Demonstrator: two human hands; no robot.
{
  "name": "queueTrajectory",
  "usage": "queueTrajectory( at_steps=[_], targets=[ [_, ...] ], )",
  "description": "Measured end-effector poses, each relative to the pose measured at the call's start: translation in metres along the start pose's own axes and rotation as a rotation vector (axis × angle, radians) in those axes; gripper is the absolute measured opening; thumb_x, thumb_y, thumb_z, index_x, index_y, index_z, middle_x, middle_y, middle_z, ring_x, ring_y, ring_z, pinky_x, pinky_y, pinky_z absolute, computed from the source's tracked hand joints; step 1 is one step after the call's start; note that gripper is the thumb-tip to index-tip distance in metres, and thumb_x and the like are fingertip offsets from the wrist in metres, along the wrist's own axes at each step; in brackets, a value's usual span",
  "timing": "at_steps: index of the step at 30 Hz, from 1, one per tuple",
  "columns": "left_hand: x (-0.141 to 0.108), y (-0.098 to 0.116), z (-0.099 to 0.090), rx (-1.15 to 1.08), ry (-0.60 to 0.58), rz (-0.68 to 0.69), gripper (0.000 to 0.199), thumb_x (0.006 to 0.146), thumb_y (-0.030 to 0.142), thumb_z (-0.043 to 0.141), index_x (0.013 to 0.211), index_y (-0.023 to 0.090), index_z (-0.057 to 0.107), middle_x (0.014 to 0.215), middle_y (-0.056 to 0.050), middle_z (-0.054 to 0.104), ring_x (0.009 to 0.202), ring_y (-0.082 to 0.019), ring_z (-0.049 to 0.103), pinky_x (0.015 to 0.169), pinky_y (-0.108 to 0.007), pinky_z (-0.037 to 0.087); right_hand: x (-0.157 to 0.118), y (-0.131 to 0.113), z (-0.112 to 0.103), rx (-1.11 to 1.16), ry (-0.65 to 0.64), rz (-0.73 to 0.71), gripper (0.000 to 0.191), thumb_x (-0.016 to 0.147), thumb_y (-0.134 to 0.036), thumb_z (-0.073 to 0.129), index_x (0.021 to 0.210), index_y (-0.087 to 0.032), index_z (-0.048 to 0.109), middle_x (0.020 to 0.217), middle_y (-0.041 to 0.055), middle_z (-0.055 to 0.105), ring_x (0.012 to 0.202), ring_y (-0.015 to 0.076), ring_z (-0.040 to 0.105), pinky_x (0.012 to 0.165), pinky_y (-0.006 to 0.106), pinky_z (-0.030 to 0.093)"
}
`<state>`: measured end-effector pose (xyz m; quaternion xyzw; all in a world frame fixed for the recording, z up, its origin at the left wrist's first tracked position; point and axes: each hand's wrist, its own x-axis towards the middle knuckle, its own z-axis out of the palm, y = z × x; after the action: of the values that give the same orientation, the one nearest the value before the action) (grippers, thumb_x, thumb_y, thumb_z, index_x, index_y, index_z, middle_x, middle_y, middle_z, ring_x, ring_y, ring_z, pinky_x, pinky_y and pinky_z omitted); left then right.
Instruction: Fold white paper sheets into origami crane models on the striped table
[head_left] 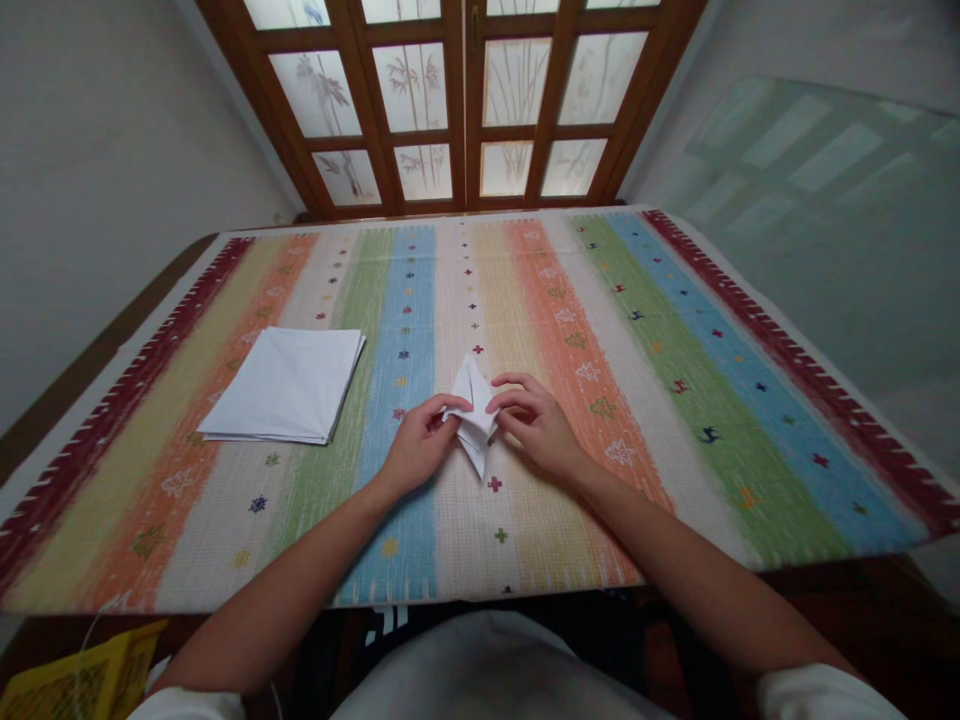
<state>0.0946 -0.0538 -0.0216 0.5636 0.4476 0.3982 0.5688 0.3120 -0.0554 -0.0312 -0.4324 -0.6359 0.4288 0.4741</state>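
A small piece of folded white paper (475, 392), with pointed ends toward and away from me, is held just over the middle of the table. My left hand (425, 440) pinches its left edge between thumb and forefinger. On the opposite side, my right hand (538, 425) grips the right edge with thumb and fingertips, its other fingers bent loosely. Several layered folds show along the lower part of the paper. To the left of my hands lies a stack of white paper sheets (289, 385), flat and slightly uneven at the edges.
A striped tablecloth (645, 330) covers the table. Behind the far edge stand wooden doors with glass panes (460, 130). At right, a glass panel (817, 230) leans by the wall. A yellow plastic basket (75, 672) sits below the table's near left corner.
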Motion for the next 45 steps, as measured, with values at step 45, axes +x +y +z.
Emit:
queueTrajectory(
  at_steps=[45],
  targets=[
    [0.001, -0.003, -0.002, 0.016, -0.006, -0.001, 0.028, 0.087, 0.028, 0.073, 0.112, 0.018, 0.067, 0.1, -0.005, 0.072, 0.078, -0.015, 0.071, 0.074, -0.027, 0.058, 0.005, 0.0, -0.002, 0.056, -0.01, 0.186, 0.014, 0.083, -0.029, 0.072, 0.093, -0.021, 0.076, 0.097, 0.0063, 0.075, 0.079, 0.0175, 0.071, 0.076, 0.033, 0.059]
  ],
)
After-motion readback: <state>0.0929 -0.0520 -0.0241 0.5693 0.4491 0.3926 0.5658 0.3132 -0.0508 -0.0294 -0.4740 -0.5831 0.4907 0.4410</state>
